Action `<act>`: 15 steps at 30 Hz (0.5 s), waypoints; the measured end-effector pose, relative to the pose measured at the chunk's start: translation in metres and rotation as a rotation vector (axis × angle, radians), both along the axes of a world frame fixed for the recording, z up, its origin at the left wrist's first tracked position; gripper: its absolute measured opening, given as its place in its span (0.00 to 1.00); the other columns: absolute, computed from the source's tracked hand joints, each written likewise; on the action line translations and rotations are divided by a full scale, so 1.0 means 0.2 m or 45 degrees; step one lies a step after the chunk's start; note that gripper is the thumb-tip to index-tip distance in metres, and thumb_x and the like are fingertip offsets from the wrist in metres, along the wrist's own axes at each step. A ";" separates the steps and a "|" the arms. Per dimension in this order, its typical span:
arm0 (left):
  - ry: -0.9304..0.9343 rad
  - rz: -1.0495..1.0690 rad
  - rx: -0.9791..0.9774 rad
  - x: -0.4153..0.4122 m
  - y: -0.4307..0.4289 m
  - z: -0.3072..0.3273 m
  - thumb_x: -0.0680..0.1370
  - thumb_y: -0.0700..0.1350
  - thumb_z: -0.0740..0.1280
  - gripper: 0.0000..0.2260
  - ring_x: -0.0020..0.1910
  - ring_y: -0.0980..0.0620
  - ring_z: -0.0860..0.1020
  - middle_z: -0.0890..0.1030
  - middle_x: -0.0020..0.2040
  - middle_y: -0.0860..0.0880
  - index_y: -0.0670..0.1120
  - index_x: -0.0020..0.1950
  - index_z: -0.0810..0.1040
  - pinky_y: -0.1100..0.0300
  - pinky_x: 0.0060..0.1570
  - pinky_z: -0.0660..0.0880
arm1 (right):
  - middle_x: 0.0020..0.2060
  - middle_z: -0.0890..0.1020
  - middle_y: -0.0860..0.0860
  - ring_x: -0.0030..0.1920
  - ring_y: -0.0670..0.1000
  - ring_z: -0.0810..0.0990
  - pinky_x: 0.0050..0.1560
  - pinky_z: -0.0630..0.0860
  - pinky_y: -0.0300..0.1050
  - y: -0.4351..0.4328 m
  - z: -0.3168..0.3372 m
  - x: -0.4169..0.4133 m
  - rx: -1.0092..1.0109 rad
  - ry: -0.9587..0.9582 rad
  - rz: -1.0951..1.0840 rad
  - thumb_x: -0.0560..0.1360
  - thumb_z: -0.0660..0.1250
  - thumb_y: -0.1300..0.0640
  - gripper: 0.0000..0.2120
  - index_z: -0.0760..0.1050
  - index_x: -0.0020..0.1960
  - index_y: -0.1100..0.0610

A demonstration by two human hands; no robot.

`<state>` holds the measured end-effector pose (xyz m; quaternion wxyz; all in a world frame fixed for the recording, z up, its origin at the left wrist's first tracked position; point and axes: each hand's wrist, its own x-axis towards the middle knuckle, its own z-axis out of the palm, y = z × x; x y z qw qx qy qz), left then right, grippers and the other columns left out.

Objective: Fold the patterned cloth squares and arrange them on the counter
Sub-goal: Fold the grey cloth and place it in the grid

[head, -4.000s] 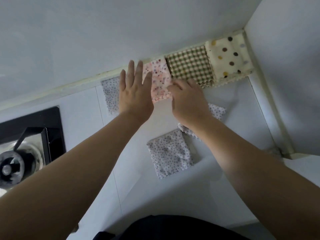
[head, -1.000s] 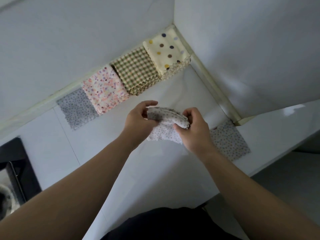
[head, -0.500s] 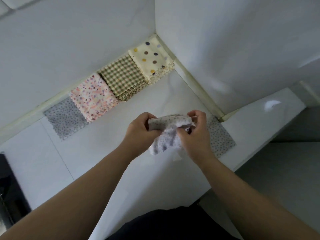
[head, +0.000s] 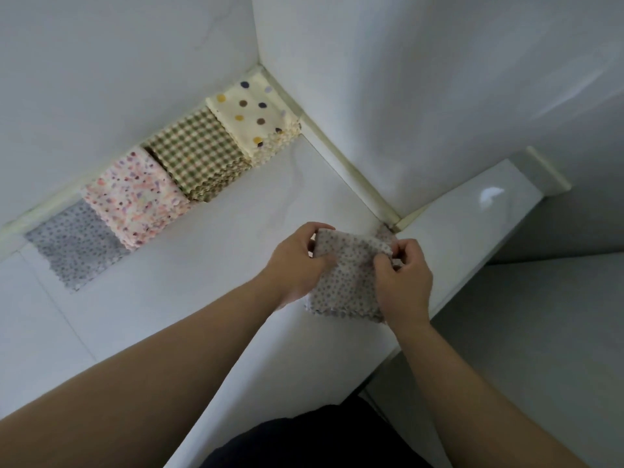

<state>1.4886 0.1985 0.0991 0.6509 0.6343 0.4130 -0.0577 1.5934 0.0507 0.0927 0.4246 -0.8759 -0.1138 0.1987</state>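
Note:
I hold a grey dotted cloth square (head: 344,278) over the white counter (head: 209,258), spread out between both hands. My left hand (head: 297,265) grips its left edge and my right hand (head: 403,282) pinches its upper right corner. Along the back wall lies a row of cloths: a flat grey dotted square (head: 76,243), a pink speckled stack (head: 135,194), a green checked stack (head: 197,153) and a cream polka-dot stack (head: 255,113) in the corner. A bit of another grey dotted cloth (head: 385,233) peeks out behind the held one.
Walls close the counter at the back and on the right, meeting in a corner. The counter's front edge (head: 449,298) runs diagonally right of my hands, with the floor below it. My dark clothing shows at the bottom.
The bunched grey cloth has been opened out flat between my hands. The camera has swung right, so the stove has left the view.

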 end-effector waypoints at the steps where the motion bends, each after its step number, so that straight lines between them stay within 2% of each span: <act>1: 0.014 -0.052 0.020 0.04 -0.02 -0.01 0.78 0.44 0.70 0.15 0.54 0.49 0.81 0.81 0.55 0.52 0.60 0.62 0.76 0.50 0.52 0.83 | 0.35 0.73 0.48 0.31 0.40 0.71 0.32 0.69 0.31 -0.04 -0.01 0.01 0.001 -0.012 -0.071 0.77 0.66 0.62 0.06 0.69 0.45 0.57; 4: 0.044 -0.196 0.064 0.13 -0.07 -0.03 0.80 0.46 0.69 0.15 0.52 0.51 0.81 0.79 0.56 0.53 0.60 0.64 0.74 0.49 0.54 0.82 | 0.35 0.73 0.47 0.31 0.40 0.71 0.31 0.68 0.32 -0.12 -0.06 0.05 0.045 -0.028 -0.236 0.77 0.66 0.63 0.09 0.68 0.42 0.54; 7: 0.098 -0.251 0.065 0.17 -0.11 -0.04 0.79 0.45 0.70 0.17 0.51 0.50 0.82 0.79 0.55 0.53 0.58 0.65 0.74 0.49 0.53 0.82 | 0.35 0.74 0.47 0.32 0.42 0.71 0.34 0.70 0.38 -0.15 -0.08 0.11 0.043 -0.029 -0.263 0.75 0.67 0.64 0.11 0.68 0.42 0.52; 9: 0.139 -0.182 -0.062 0.17 -0.13 -0.06 0.76 0.41 0.72 0.18 0.50 0.47 0.83 0.81 0.53 0.50 0.55 0.63 0.74 0.49 0.49 0.84 | 0.37 0.77 0.46 0.35 0.43 0.75 0.36 0.73 0.39 -0.15 -0.09 0.16 -0.005 -0.054 -0.128 0.75 0.68 0.63 0.10 0.70 0.43 0.50; 12: 0.242 -0.097 -0.219 0.17 -0.16 -0.09 0.74 0.37 0.74 0.17 0.48 0.44 0.84 0.82 0.52 0.43 0.50 0.58 0.75 0.48 0.47 0.84 | 0.42 0.78 0.46 0.41 0.45 0.75 0.43 0.71 0.30 -0.12 -0.09 0.24 -0.095 -0.235 0.202 0.74 0.70 0.61 0.08 0.73 0.46 0.52; 14: 0.285 -0.100 -0.205 0.18 -0.18 -0.11 0.76 0.41 0.74 0.13 0.45 0.46 0.85 0.83 0.50 0.44 0.49 0.56 0.75 0.48 0.47 0.84 | 0.47 0.75 0.47 0.45 0.44 0.72 0.45 0.67 0.27 -0.09 -0.09 0.27 -0.090 -0.421 0.349 0.73 0.70 0.62 0.08 0.73 0.47 0.54; 15: 0.316 -0.168 -0.088 0.18 -0.19 -0.11 0.77 0.44 0.72 0.11 0.45 0.47 0.85 0.83 0.50 0.45 0.49 0.56 0.74 0.48 0.49 0.83 | 0.49 0.75 0.49 0.47 0.45 0.71 0.47 0.67 0.28 -0.08 -0.10 0.29 -0.093 -0.494 0.402 0.73 0.70 0.63 0.07 0.73 0.47 0.55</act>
